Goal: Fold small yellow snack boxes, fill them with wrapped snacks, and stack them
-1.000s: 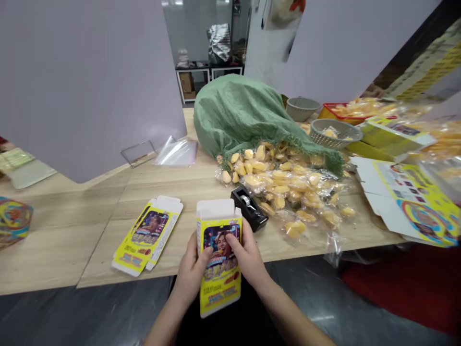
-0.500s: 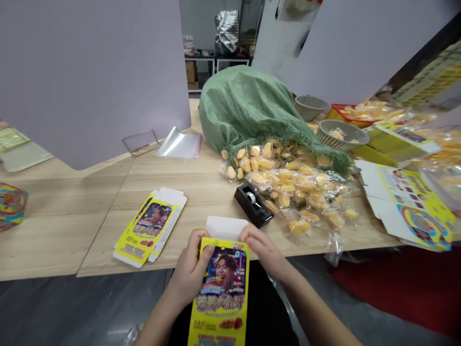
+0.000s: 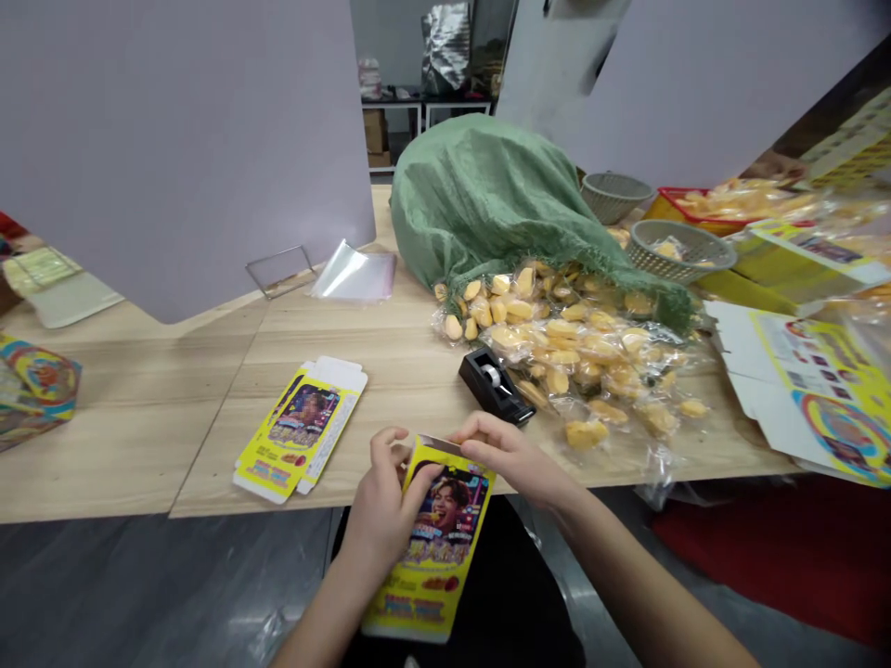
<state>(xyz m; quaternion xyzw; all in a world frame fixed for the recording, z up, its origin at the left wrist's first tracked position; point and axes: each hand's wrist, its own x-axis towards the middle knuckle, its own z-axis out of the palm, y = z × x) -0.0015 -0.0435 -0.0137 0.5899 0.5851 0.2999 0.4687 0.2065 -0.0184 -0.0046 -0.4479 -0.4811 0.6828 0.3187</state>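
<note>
Yellow box (image 3: 435,566) tilted over the lap, just off the tabletop (image 3: 410,371) edge. Left hand (image 3: 390,506) clamps its left side, thumb on the front. Right hand (image 3: 511,456) has fingers at the top opening; can't tell if pinching. Black tape dispenser (image 3: 491,388) sits beyond, beside wrapped yellow pieces (image 3: 557,348).

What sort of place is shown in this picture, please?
Probably a packing workshop: the left hand holds a yellow printed box, the right hand at its top; wrapped yellow pieces lie at the mouth of a green sack; a tape dispenser sits near them.
</note>
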